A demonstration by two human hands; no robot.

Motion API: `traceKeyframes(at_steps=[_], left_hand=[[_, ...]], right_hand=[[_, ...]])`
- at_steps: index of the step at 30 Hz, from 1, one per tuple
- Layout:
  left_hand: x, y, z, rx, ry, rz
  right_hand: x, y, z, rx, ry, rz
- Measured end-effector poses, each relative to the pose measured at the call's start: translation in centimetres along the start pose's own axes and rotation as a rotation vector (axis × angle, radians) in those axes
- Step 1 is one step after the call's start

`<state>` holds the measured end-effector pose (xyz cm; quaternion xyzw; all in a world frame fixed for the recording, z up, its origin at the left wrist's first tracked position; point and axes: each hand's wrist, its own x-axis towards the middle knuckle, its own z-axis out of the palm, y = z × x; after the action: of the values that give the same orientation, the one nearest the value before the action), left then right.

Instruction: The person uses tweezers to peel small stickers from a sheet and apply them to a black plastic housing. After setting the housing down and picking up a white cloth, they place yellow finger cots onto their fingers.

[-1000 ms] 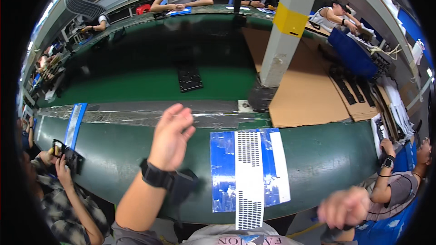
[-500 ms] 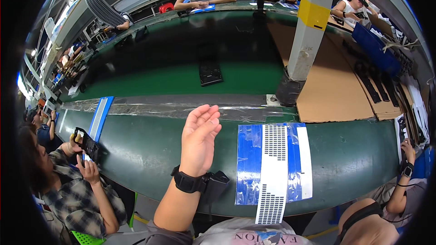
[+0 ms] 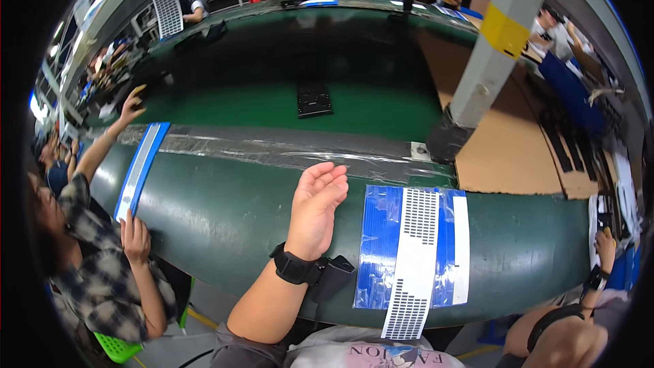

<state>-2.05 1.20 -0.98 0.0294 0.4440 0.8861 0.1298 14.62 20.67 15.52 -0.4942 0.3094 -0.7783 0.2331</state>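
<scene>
My left hand hovers over the green bench, palm turned to the right. Its fingers are lightly curled, the thumb lies alongside them, and nothing shows in its grasp. A black band with a small dark box is strapped round that wrist. Just right of the hand lies a blue corrugated board covered in clear tape. Across it runs a white label sheet with rows of small black labels, its lower end hanging past the board. A narrow white strip lies along the board's right side. My right hand is out of view.
A black flat part rests on the green belt beyond a taped edge. A post stands by cardboard. At left, a co-worker's hand touches a blue strip; another co-worker's hand is at right.
My left hand keeps its pose and appears slightly farther right as the view shifts. The left co-worker's black frame has gone from sight; one of their hands now reaches out over the belt.
</scene>
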Motion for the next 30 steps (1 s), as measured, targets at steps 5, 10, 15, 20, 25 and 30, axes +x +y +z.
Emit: traceKeyframes(at_steps=[5, 10, 15, 20, 25, 30], left_hand=[[0.1, -0.8, 0.3, -0.008, -0.02, 0.001], [-0.8, 0.1, -1.0, 0.058, -0.006, 0.003], [-0.2, -0.6, 0.5, 0.059, -0.038, -0.016], [-0.9, 0.1, 0.6, 0.081, -0.046, -0.006], [-1.2, -0.2, 0.0, 0.103, -0.043, -0.027], [-1.9, 0.5, 2.4, 0.14, -0.045, 0.013]], right_hand=[[-3.5, 4.7, -1.4, 0.079, 0.387, -0.298], [-3.2, 6.0, -3.0, 0.055, 0.309, -0.239], [-3.2, 6.0, -3.3, 0.117, 0.148, -0.145], [-1.9, 7.2, -1.1, 0.086, 0.211, -0.153], [-8.9, 1.1, -5.8, -0.605, 0.828, 0.686], [-22.0, -7.9, -15.4, -1.991, 1.56, 0.939]])
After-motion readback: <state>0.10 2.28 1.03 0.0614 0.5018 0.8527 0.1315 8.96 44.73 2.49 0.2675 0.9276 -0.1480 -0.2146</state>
